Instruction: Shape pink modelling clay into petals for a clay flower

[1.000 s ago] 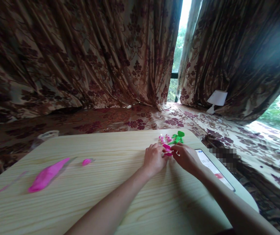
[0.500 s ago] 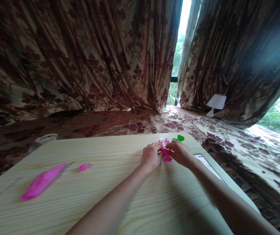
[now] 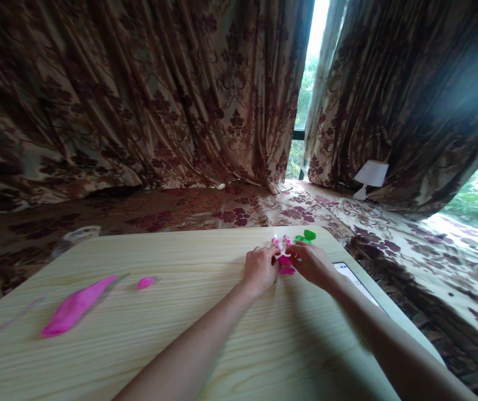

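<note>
Near the table's far edge, my left hand (image 3: 261, 267) and my right hand (image 3: 310, 263) face each other with fingers bent in a pinch. Between their fingertips is a small white piece with pink dots (image 3: 276, 243); a similar dotted part shows at the right fingertips. Just below lies a bright pink piece (image 3: 287, 267) with rounded lobes, partly covered by my fingers. Beyond my right hand sits a green piece (image 3: 309, 236), shaped like leaves. The exact kind of these small things is too small to make out.
On the left of the wooden table (image 3: 159, 345) lie a long pink limp thing (image 3: 78, 307), a small pink lump (image 3: 145, 283) and a thin pink strip (image 3: 17, 316). A phone (image 3: 355, 284) rests by my right forearm. A white lamp (image 3: 371, 174) stands beyond.
My fingertips have shifted slightly about the dotted piece, and more of its white and pink shows between them. The view has moved a little; the other things lie as before.
</note>
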Motion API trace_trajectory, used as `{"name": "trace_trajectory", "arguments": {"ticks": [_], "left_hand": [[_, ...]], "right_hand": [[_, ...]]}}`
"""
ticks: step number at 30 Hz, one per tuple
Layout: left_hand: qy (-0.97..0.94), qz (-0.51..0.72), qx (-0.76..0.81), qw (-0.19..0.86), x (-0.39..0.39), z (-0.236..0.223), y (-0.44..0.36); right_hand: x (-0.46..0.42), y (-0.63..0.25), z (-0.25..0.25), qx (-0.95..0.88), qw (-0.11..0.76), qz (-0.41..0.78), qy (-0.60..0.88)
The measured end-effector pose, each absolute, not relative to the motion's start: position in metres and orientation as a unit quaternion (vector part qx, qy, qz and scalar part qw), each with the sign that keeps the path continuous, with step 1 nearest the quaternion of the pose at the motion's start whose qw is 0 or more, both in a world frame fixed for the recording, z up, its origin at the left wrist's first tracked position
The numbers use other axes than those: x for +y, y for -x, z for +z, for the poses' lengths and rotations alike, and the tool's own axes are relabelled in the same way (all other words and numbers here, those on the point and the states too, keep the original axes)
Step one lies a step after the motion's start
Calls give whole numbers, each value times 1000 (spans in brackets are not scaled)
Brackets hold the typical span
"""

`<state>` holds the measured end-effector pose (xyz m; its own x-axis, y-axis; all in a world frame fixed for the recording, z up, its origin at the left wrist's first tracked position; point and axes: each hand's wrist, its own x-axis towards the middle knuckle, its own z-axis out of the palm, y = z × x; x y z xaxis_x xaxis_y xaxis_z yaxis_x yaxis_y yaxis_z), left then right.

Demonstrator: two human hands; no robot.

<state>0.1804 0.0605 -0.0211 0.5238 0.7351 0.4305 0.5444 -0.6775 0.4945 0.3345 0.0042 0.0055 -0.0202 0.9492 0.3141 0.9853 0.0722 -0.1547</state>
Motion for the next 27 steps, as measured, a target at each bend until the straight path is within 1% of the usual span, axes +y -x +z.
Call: {"name": "trace_trajectory", "arguments": {"ticks": [3, 6, 8, 11, 14, 17, 20, 23, 27], "left_hand": [[-854, 322, 372, 167, 58, -15, -176], [-845, 330, 383, 176, 57, 0, -151], [-836, 331, 400, 178, 58, 13, -116], [-814, 321, 452, 172, 61, 27, -41], [-773, 310, 531, 153, 63, 27, 36], [-745, 293, 581, 150, 63, 16, 84], [-739, 286, 584, 174, 62, 5, 97], [-730, 305, 574, 212, 60, 5, 89], [-721, 327, 521, 319, 59, 16, 59]], "right_hand": [[-2, -331, 16, -711, 180, -55, 678], [-12, -316, 31, -718, 209, -53, 662], [-18, -297, 39, -730, 244, -37, 637], [-24, -263, 45, -756, 287, 8, 588], [-21, -228, 40, -777, 296, 41, 554], [-12, -197, 32, -788, 295, 69, 536], [-3, -173, 25, -789, 289, 91, 534], [2, -157, 20, -786, 289, 104, 536], [7, -149, 16, -781, 329, 122, 517]]}}
